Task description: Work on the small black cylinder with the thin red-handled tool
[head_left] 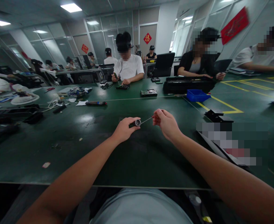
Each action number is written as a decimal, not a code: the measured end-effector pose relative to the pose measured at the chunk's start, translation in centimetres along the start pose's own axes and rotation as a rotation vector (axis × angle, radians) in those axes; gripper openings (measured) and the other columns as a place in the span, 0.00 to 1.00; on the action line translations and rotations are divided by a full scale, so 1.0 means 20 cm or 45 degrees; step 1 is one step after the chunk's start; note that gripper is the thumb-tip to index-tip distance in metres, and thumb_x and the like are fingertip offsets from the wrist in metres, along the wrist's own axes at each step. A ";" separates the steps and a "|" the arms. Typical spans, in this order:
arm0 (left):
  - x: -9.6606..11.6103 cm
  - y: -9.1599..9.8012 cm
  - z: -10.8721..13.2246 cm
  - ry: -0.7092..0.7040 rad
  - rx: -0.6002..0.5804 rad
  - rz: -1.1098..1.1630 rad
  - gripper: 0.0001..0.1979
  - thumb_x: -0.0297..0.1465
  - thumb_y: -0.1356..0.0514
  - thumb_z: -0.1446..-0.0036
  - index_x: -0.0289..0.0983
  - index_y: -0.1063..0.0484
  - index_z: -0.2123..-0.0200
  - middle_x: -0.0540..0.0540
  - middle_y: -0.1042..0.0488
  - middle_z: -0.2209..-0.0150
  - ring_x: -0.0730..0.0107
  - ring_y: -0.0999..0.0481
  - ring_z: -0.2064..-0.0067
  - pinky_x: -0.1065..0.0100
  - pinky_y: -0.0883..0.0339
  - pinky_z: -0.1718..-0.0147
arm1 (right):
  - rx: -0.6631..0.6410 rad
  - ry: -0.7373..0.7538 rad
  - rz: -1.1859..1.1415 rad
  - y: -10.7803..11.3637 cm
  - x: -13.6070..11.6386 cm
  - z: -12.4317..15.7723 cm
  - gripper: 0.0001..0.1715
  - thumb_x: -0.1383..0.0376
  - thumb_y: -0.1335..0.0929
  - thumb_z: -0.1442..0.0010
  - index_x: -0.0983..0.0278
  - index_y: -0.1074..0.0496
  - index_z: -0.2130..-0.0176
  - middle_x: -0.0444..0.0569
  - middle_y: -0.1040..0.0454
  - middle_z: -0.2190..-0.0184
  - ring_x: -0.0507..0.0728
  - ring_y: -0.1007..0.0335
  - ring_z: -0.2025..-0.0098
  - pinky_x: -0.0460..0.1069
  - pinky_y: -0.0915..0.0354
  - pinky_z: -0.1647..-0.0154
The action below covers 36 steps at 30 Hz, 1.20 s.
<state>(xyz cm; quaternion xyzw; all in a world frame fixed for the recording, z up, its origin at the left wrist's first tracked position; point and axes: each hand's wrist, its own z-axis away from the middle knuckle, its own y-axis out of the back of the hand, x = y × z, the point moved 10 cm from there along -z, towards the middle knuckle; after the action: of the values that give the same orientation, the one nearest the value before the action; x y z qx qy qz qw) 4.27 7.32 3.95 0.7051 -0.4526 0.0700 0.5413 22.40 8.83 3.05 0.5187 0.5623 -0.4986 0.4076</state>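
Between its thumb and fingers, my left hand grips a small dark cylinder with a silvery round rim facing me. My right hand is closed around the reddish handle of a thin screwdriver. The metal shaft slants down to the left, and its tip is at the right edge of the cylinder's open face; whether it is inside cannot be made out. Both hands are held above the green table.
A bare circuit-board drive, a blue tray and a long black casing lie beyond my hands. Black brackets are at right; a dark pen-like tool is at left. A person in white works opposite.
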 end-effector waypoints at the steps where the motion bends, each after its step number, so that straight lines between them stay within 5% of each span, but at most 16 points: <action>1: 0.00 0.00 0.00 0.000 -0.004 0.000 0.20 0.32 0.35 0.42 0.42 0.27 0.46 0.46 0.24 0.47 0.61 0.28 0.46 0.59 0.38 0.44 | 0.022 0.053 0.027 0.00 -0.03 0.01 0.15 0.52 0.35 0.38 0.61 0.33 0.66 0.44 0.30 0.74 0.52 0.34 0.75 0.50 0.34 0.73; 8: 0.02 0.00 0.01 0.015 0.008 -0.021 0.20 0.33 0.34 0.43 0.42 0.27 0.46 0.46 0.24 0.48 0.60 0.28 0.47 0.59 0.38 0.45 | 0.030 0.309 0.261 -0.02 -0.18 0.08 0.13 0.55 0.37 0.35 0.61 0.32 0.64 0.45 0.28 0.72 0.52 0.33 0.72 0.50 0.34 0.70; 17: 0.00 0.00 0.01 0.009 0.021 -0.036 0.21 0.33 0.34 0.43 0.42 0.27 0.46 0.47 0.23 0.50 0.61 0.27 0.49 0.59 0.36 0.48 | -0.026 0.412 0.458 -0.07 -0.22 0.11 0.15 0.54 0.37 0.34 0.62 0.31 0.62 0.47 0.24 0.70 0.53 0.28 0.70 0.50 0.32 0.67; 24: 0.01 -0.01 0.02 -0.014 0.027 -0.045 0.20 0.33 0.33 0.44 0.42 0.26 0.47 0.48 0.23 0.51 0.62 0.26 0.50 0.60 0.36 0.48 | 0.073 0.439 0.872 -0.04 -0.28 0.13 0.21 0.49 0.30 0.41 0.61 0.32 0.75 0.43 0.29 0.81 0.51 0.37 0.79 0.48 0.44 0.75; 30: -0.02 0.00 0.02 0.016 0.032 -0.039 0.20 0.33 0.33 0.43 0.43 0.26 0.46 0.48 0.23 0.51 0.62 0.26 0.50 0.59 0.36 0.48 | -0.112 0.531 0.794 -0.11 -0.28 0.16 0.10 0.58 0.35 0.36 0.61 0.28 0.60 0.45 0.24 0.72 0.54 0.28 0.71 0.49 0.38 0.69; 36: -0.05 0.00 0.02 0.035 0.041 -0.034 0.20 0.33 0.33 0.43 0.44 0.26 0.46 0.48 0.23 0.51 0.61 0.26 0.49 0.59 0.37 0.47 | -0.150 0.469 0.877 -0.12 -0.27 0.14 0.15 0.57 0.39 0.33 0.62 0.27 0.61 0.44 0.26 0.76 0.55 0.29 0.72 0.50 0.39 0.69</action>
<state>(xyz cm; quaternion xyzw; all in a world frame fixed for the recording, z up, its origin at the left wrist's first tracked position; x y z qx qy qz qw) 3.56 7.55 3.25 0.7187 -0.4345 0.0798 0.5370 20.60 5.16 8.07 0.7335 0.4468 -0.1980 0.4724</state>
